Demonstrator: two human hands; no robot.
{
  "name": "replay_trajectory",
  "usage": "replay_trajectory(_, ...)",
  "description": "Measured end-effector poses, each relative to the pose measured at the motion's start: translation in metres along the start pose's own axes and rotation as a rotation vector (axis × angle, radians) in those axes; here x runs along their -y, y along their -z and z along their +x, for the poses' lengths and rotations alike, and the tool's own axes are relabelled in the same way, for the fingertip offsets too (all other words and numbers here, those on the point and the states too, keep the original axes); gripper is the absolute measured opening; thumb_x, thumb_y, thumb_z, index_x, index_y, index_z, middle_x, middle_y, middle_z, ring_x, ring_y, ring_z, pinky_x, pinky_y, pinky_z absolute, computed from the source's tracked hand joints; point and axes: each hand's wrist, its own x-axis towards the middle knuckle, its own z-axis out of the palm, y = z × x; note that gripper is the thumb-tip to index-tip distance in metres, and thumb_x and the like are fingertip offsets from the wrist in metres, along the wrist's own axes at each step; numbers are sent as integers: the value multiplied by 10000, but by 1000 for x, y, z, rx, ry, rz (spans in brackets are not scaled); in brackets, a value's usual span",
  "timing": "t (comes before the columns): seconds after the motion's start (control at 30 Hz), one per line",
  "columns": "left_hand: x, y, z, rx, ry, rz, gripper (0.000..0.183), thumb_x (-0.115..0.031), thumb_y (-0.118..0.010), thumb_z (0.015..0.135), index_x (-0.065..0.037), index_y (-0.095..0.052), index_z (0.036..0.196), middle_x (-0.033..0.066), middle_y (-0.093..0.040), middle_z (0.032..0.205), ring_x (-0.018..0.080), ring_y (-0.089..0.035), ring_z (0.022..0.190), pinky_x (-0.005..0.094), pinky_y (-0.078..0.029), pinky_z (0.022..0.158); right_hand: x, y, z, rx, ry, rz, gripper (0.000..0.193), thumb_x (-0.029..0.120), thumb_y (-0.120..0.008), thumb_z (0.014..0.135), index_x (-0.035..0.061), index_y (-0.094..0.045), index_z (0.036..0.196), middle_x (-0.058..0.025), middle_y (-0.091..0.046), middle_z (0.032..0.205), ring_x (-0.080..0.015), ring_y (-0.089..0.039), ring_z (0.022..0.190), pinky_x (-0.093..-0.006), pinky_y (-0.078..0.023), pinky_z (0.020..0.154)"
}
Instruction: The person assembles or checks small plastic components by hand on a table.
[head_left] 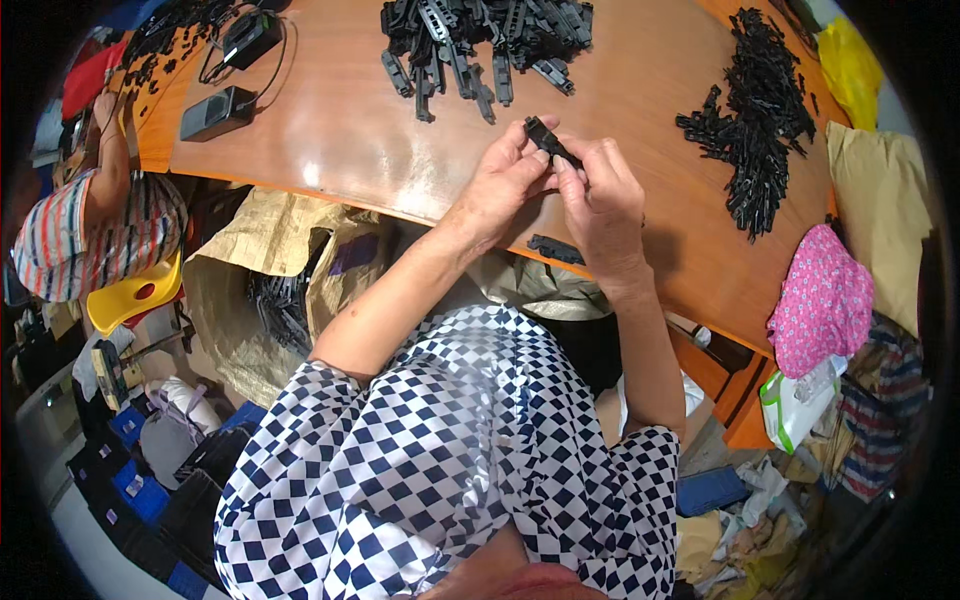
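My left hand (508, 178) grips a long black plastic part (545, 138) between thumb and fingers, just above the near edge of the table. At the part's lower right end, my right hand (606, 200) pinches with thumb and fingertips; its fingers partly hide that end. Another black plastic part (556, 249) lies on the table edge below my hands. Farther off, a heap of similar long black parts (490, 45) is spread at the top middle. On the right lies a pile of thinner, smaller black plastic pieces (762, 125).
Two black boxes, one a corded adapter (250, 40) and one a box (218, 113), sit at the table's far left. A woven sack (255, 250) with black parts stands below the edge. At left, another person in a striped shirt (100, 225) sits. A pink floral cloth (822, 300) hangs right.
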Motion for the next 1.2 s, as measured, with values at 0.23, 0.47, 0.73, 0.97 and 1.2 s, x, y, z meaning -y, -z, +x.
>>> replay_trajectory(0.23, -3, 2, -15, -15, -67, 101, 412, -102, -480, 958, -15, -379, 1347, 98, -514, 1297, 159, -532, 1136, 321, -428, 997, 14, -7, -9, -12, 151, -225, 168, -30, -638, 787, -1, -596, 947, -137, -557, 838, -298, -604, 729, -366, -498, 623)
replay_trajectory(0.47, 7, 3, -19, -80, -136, 219, 332, -159, -577, 936, -3, -494, 1217, 114, -563, 1233, 137, -564, 1055, 296, -478, 922, 19, -10, -22, -24, 100, -144, 149, 28, -664, 786, 12, -581, 909, -133, -542, 845, -316, -601, 756, -386, -495, 628)
replay_trajectory(0.73, 9, 1, -17, -107, -92, 243, 268, -163, -571, 946, 9, -513, 1143, 80, -644, 1018, 84, -602, 807, 196, -504, 677, 22, -7, -29, 9, -96, 55, 162, 25, -654, 800, 17, -587, 947, -156, -573, 872, -346, -600, 773, -390, -494, 636)
replay_trajectory(0.97, -7, 4, -14, 35, -152, 180, 258, -181, -581, 939, -15, -534, 1131, 126, -639, 1091, 167, -622, 972, 307, -516, 864, 14, 5, -27, -87, -121, 50, 302, 130, -716, 792, 14, -585, 1039, -69, -591, 863, -198, -607, 745, -309, -512, 646)
replay_trajectory(1.2, -10, -16, -5, 146, -131, 205, 228, -142, -581, 931, -7, -530, 1107, 157, -626, 1095, 216, -627, 976, 356, -529, 861, -1, 19, -26, 156, -471, 742, 252, 140, -662, 873, -46, -579, 1022, -71, -644, 866, -104, -620, 736, -231, -514, 641)
